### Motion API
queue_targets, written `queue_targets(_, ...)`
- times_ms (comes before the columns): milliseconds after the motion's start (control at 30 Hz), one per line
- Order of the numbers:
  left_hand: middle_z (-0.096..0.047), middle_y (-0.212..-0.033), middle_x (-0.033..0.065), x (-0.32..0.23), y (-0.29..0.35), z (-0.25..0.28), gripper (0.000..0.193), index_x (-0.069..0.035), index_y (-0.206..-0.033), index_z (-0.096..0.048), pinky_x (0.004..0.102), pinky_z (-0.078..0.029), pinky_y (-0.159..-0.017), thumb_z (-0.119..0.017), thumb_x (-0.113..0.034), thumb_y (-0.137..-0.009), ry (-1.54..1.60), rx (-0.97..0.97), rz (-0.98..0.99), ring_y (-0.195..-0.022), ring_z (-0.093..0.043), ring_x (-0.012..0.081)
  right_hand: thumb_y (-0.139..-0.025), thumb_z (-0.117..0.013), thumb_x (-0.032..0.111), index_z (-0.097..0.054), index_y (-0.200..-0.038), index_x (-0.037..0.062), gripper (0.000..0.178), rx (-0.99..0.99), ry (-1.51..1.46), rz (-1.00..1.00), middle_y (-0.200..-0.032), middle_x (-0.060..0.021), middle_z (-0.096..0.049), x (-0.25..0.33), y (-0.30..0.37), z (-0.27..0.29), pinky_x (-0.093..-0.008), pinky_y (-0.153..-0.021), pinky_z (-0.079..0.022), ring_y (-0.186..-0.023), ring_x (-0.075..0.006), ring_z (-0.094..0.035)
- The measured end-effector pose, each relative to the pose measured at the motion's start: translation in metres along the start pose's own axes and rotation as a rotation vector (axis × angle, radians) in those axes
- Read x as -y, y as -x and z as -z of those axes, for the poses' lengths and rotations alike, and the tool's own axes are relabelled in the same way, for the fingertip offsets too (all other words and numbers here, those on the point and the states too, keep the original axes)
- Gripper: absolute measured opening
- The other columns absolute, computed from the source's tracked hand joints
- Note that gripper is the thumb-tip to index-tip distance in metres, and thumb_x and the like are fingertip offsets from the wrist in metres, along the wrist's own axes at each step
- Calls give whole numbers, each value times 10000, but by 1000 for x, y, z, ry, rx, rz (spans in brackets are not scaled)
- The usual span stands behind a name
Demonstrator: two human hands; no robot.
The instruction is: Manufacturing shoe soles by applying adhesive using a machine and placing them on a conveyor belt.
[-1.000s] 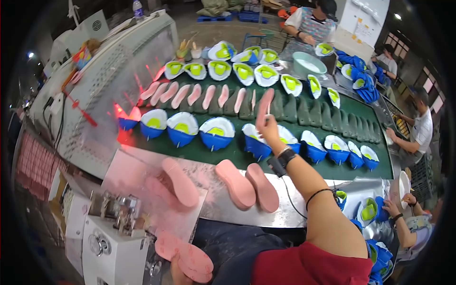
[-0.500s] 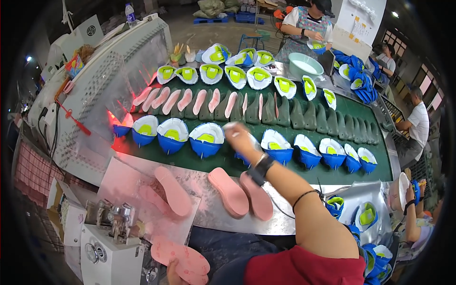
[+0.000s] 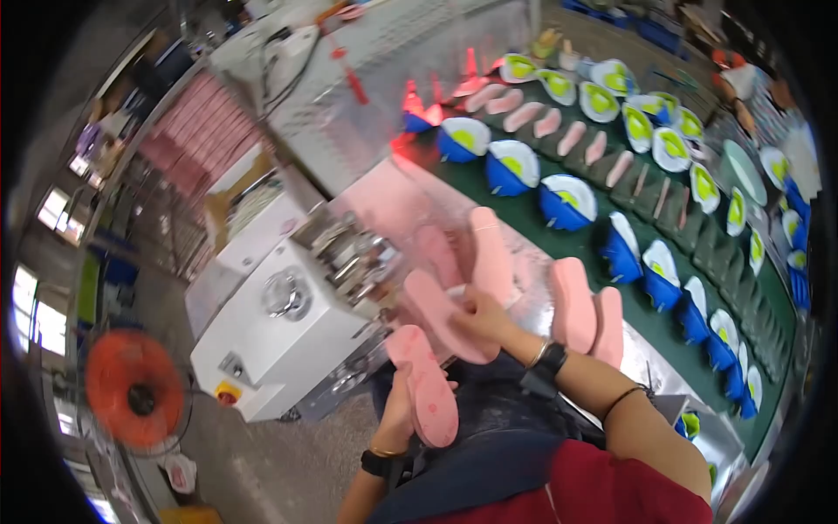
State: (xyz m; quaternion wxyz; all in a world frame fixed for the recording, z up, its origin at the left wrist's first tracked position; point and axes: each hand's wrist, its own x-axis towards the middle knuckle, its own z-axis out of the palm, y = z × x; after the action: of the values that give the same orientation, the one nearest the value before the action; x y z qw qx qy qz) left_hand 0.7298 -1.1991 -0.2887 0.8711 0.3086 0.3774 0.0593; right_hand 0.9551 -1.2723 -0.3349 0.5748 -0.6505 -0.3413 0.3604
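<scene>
My left hand (image 3: 399,409) is closed around a pink insole (image 3: 426,389) with faint red marks, held upright over my lap. My right hand (image 3: 485,320) grips another pink insole (image 3: 441,316) by its near end. The far end of that insole points toward the metal head (image 3: 356,262) of a white machine (image 3: 284,301). Whether it touches the machine, I cannot tell. Behind it, a pink insole (image 3: 491,253) lies on the pink-dusted metal table (image 3: 393,192), with another pink piece (image 3: 434,249) beside it. More thick pink insoles (image 3: 573,307) rest to the right of my right hand.
Beyond the table, a green conveyor (image 3: 559,166) carries blue-and-white shoe uppers (image 3: 566,201), dark shoe lasts (image 3: 742,293) and narrow pink insoles (image 3: 572,138). An orange fan (image 3: 135,389) stands at left. A co-worker (image 3: 764,105) is at the far right.
The view has swung left toward the machine. My right hand has drawn back from the conveyor and now holds a pink insole. My left hand has come up with its insole.
</scene>
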Motion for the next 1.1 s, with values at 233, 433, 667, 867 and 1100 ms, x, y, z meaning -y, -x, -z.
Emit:
queue_targets(233,-616,-1124,180,10,32,12,596,14,-1362,-449,466,-560,-860,-326,-453,-1013,37,-28,62,-1001,-670,374,-835,-704,198,-516,-1297,-38,552,-66,419,113,-935,-192,-673,-18,-134,-20,-371,-707,-518,-809,-264,-668)
queue_targets(433,-634,-1146,237,12,36,19,571,17,-1381,-429,453,-560,-889,-321,-432,-1045,48,-41,67,-1041,-667,371,-801,-678,192,-584,-959,-1,266,-113,427,147,-846,-231,-627,8,-128,-12,-480,-699,-498,-842,-407,-625)
queue_targets(667,-636,-1188,171,16,27,26,517,2,-1347,-475,435,-552,-906,-447,-407,-1033,125,-68,-14,-1057,-660,337,-844,-684,258,-621,-949,2,283,-361,778,448,-861,-218,-666,29,-110,17,-465,-723,-517,-850,-383,-659)
queue_targets(867,-645,-1187,92,21,33,35,442,-26,-1322,-508,376,-533,-922,-538,-344,-1017,124,-280,-143,-1042,-648,214,-852,-677,362,-685,-901,3,362,-176,381,-31,-774,-197,-679,3,-151,-36,-436,-674,-528,-751,-369,-682)
queue_targets(1100,-636,-1204,84,28,38,48,420,-34,-1337,-517,369,-530,-918,-532,-308,-1019,168,-217,-149,-1061,-638,216,-883,-674,325,-648,-875,8,318,-395,110,-34,-739,-147,-688,2,-183,-36,-360,-534,-511,-609,-241,-684)
